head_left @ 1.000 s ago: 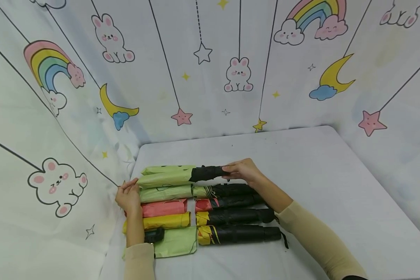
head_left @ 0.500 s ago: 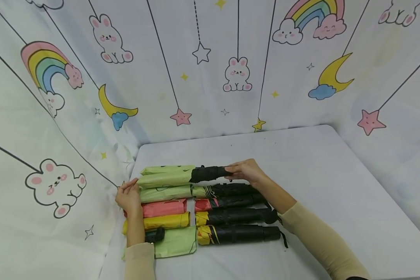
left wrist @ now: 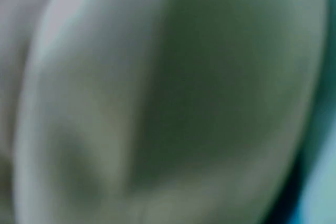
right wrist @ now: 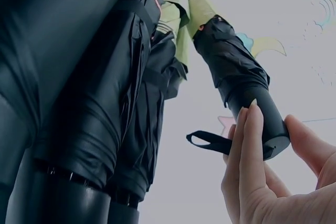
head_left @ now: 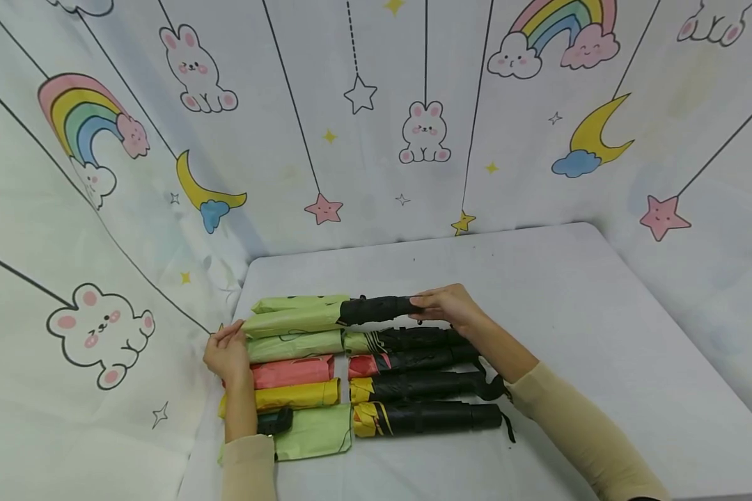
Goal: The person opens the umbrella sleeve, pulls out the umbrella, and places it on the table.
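A black folding umbrella [head_left: 376, 310] has its far end inside a light green sleeve [head_left: 291, 320]. My left hand [head_left: 228, 356] pinches the sleeve's left end. With thumb and fingers, my right hand [head_left: 452, 306] grips the umbrella's handle end. In the right wrist view, the right hand [right wrist: 262, 177] holds the black handle [right wrist: 257, 111] between thumb and fingers, a wrist loop [right wrist: 207, 141] hanging beside it. Blurred pale fabric fills the left wrist view; the left hand cannot be made out there.
Left on the white table [head_left: 570, 334] lie green [head_left: 297, 346], red [head_left: 293, 372], yellow [head_left: 297, 395] and wider green [head_left: 316, 433] sleeves. Several folded umbrellas, including a yellow-and-black one [head_left: 432, 419], lie beside them. Another green piece [head_left: 301, 303] lies behind. Patterned cloth walls surround the table.
My right hand has shifted slightly right with the umbrella's handle, and more of the black shows outside the sleeve. The left hand has moved a little left, still pinching the sleeve.
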Available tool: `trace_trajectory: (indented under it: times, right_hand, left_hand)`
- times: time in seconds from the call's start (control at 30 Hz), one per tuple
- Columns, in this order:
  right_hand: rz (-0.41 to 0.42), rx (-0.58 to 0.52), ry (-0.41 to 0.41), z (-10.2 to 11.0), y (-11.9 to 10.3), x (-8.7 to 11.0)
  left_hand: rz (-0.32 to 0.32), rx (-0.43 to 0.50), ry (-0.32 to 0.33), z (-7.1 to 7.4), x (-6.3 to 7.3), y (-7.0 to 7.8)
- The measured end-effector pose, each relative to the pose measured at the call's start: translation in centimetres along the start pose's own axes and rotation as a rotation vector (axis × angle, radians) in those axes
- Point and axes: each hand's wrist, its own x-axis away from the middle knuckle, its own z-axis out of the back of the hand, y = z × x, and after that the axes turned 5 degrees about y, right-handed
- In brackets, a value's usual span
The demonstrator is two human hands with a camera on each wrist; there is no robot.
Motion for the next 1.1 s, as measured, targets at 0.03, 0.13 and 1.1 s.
trace_trajectory:
  times: [0.03, 0.13, 1.1]
  right_hand:
    - [-0.002, -0.001, 0.002, 0.1, 0.0, 0.1]
    - [-0.012, -0.008, 0.005, 0.5, 0.0, 0.3]
    - [-0.044, -0.018, 0.023, 4.8, 0.6, 0.9]
  left_hand:
    - [0.001, -0.001, -0.001, 0.0, 0.0, 0.0]
    - [0.007, -0.001, 0.001, 0.0, 0.0, 0.0]
    - [0.043, 0.0, -0.016, 0.0, -0.1, -0.1]
